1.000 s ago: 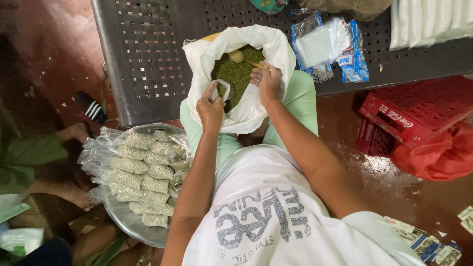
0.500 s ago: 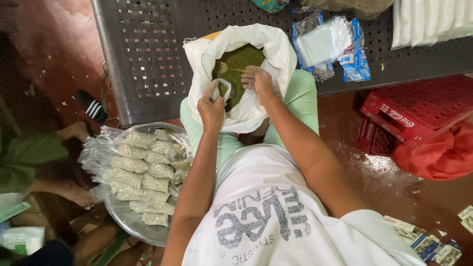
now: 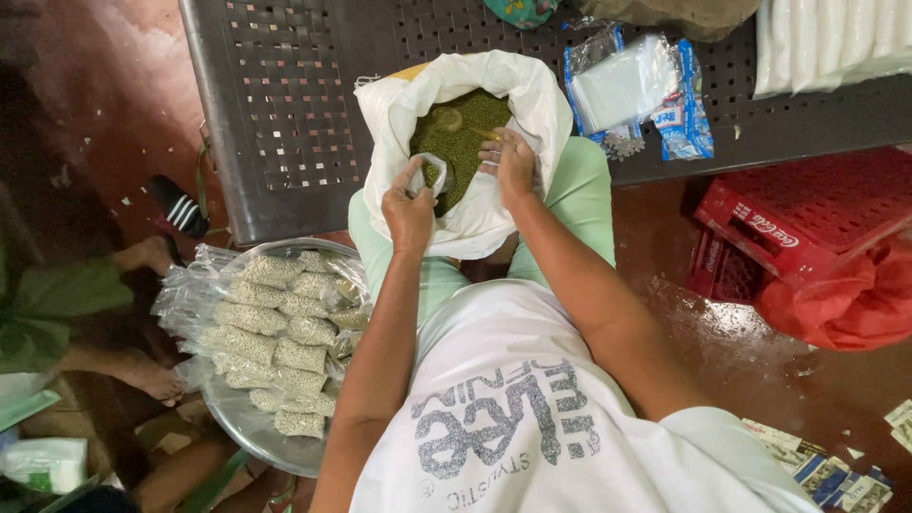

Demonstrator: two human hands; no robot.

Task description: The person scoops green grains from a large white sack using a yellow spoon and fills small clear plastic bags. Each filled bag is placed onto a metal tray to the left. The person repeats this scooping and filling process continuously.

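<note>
Against the near edge of the dark perforated surface [image 3: 285,114] I see the white sack [image 3: 456,214] of green beans [image 3: 456,138], my left hand [image 3: 410,211] with its grip pinched shut on a small clear bag [image 3: 429,175] at the sack's mouth, my right hand [image 3: 511,167] curled inside, grip unclear.

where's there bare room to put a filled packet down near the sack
The dark perforated bench is bare to the left of the white sack. A smaller gap lies between the sack and the stack of clear bags. The metal tray is crowded with filled packets. Left hand holds a small clear bag; right hand is at the sack's mouth.
</note>
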